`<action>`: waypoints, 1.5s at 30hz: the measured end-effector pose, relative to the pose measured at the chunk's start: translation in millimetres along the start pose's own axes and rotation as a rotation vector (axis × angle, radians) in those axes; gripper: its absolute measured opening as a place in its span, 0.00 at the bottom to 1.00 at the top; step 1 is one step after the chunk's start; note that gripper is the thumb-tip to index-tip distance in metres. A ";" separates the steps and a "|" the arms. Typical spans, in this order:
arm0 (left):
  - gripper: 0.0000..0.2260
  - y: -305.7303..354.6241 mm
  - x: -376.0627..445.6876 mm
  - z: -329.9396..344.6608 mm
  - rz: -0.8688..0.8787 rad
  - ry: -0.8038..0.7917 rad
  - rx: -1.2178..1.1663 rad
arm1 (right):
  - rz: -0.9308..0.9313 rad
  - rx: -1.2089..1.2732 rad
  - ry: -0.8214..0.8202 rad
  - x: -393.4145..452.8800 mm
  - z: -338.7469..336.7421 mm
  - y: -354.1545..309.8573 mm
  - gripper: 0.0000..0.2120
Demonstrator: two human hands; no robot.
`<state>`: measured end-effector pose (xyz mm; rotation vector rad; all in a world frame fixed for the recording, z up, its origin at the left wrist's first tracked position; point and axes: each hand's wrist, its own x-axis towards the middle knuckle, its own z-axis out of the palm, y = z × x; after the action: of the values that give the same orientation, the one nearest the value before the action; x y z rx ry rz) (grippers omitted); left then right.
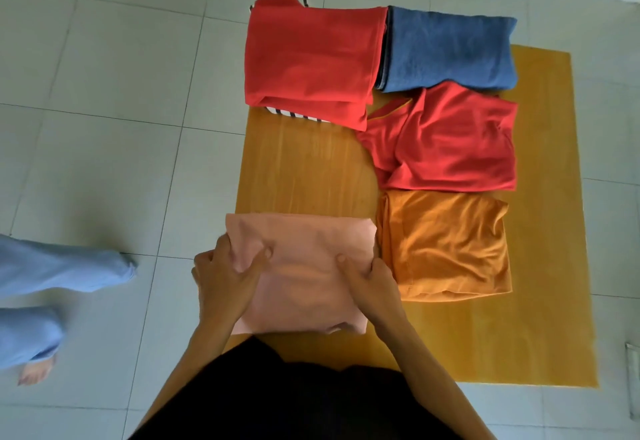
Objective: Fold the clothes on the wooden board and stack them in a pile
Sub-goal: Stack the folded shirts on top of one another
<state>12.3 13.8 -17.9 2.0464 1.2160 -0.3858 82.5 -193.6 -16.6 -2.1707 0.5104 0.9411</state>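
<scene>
- a folded pink garment [304, 266] is seen at the near left corner of the wooden board [304, 169], its left edge hanging just past the board onto the tiled floor [104, 93].
- the left hand [225, 277] is clamped on the garment's left side, thumb pressed on top and fingers curled round the edge; the right hand [367, 280] is clamped on the right side in the same way, thumb on top, fingers tucked at the edge.
- both forearms are stretched forward and down from the body, wrists low, hands set roughly level on opposite sides of the bundle.
- the cloth is judged to be light, soft and limp; sagging at the middle and slipping of the layers is to be expected if it is lifted by one edge alone, so a hold on two opposite sides, with fingers slid beneath, appears best suited.
- just beside the pink garment, an orange garment [443, 249] is laid folded; beyond it a crumpled red shirt [446, 141] is left looser, and is judged not yet neatly folded.
- at the far end a folded red garment [311, 58] is stacked over a striped item [294, 115], touching a folded blue garment [450, 51].
- a second person's leg in light blue trousers [52, 273] is caught, blurred, at the left edge.
</scene>
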 end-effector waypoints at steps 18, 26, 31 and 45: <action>0.37 67.9 48.0 -53.1 -0.116 -0.484 -0.545 | -0.264 0.319 -0.035 33.5 -43.3 -75.0 0.16; 0.18 201.9 124.6 -148.2 0.227 -0.292 -0.565 | -0.557 0.490 0.006 65.7 -107.1 -234.0 0.15; 0.17 268.4 183.2 -152.2 0.227 -0.247 -0.657 | -0.553 0.494 0.097 126.6 -116.3 -301.7 0.15; 0.26 266.6 267.2 -108.4 0.083 -0.350 -0.645 | -0.444 0.427 0.150 206.6 -101.1 -295.6 0.12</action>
<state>365.7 181.1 18.2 1.3979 0.8867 -0.2526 439.8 -84.4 10.2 -1.8569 0.2495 0.3876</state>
